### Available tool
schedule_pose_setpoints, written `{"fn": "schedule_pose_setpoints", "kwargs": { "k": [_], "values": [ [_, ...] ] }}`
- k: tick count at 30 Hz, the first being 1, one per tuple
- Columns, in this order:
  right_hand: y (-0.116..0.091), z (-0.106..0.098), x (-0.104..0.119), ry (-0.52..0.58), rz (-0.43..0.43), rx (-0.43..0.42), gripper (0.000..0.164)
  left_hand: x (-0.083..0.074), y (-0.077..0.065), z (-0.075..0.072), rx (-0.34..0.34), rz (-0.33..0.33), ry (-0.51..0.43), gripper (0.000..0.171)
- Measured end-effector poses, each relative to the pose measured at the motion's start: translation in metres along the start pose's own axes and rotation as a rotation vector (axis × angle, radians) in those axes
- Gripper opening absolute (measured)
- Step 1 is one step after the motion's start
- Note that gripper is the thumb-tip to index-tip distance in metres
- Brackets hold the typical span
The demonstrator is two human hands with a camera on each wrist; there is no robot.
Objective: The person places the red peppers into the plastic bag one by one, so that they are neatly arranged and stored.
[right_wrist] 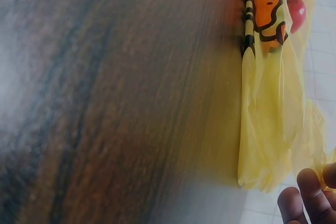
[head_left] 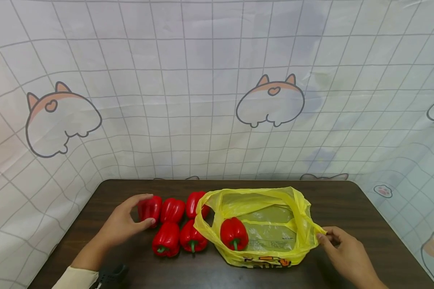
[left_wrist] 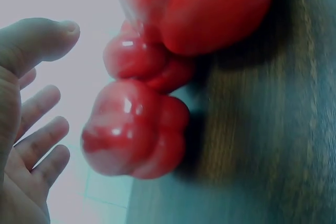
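Note:
Several red bell peppers [head_left: 166, 239] are grouped on the table left of a yellow plastic bag [head_left: 217, 245]. My left hand [head_left: 121, 223] is spread at the leftmost bell pepper [head_left: 151, 208], thumb apart from the fingers. In the left wrist view a gap shows between that hand [left_wrist: 23, 119] and the nearest pepper [left_wrist: 134, 129]. One more bell pepper [head_left: 234, 233] lies inside the open-mouthed bag, at its left side. At the bag's right rim, my right hand [head_left: 347, 253] pinches the plastic between thumb and fingers. Only its fingertips show in the right wrist view.
The dark wood-grain table [head_left: 271, 281] ends at a back edge against a white gridded cloth [head_left: 202, 100] with cartoon animal prints. A dark object [head_left: 112, 277] is beside the left sleeve [head_left: 76, 277] at the front.

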State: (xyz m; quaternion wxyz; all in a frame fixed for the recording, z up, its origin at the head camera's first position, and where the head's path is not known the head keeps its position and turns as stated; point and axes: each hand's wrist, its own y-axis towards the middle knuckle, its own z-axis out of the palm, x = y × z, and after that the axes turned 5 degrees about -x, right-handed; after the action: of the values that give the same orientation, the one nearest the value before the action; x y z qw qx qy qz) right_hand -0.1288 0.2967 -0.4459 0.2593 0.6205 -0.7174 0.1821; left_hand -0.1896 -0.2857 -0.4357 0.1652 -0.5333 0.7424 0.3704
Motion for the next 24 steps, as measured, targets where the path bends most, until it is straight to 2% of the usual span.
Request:
{"fn": "schedule_pose_setpoints", "kwargs": {
  "k": [8, 15, 24],
  "values": [
    [-0.001, 0.0, 0.0, -0.002, -0.01, 0.0, 0.052, 0.013, -0.003, -0.002, -0.022, -0.001, 0.002, 0.067],
    [0.0, 0.0, 0.0, -0.003, -0.007, 0.0, 0.053, 0.028, -0.003, -0.001, -0.035, 0.05, 0.019, 0.071],
    [0.0, 0.0, 0.0, -0.004, -0.008, 0.0, 0.051, 0.04, -0.003, 0.0, 0.016, -0.012, 0.006, 0.08]
  ]
}}
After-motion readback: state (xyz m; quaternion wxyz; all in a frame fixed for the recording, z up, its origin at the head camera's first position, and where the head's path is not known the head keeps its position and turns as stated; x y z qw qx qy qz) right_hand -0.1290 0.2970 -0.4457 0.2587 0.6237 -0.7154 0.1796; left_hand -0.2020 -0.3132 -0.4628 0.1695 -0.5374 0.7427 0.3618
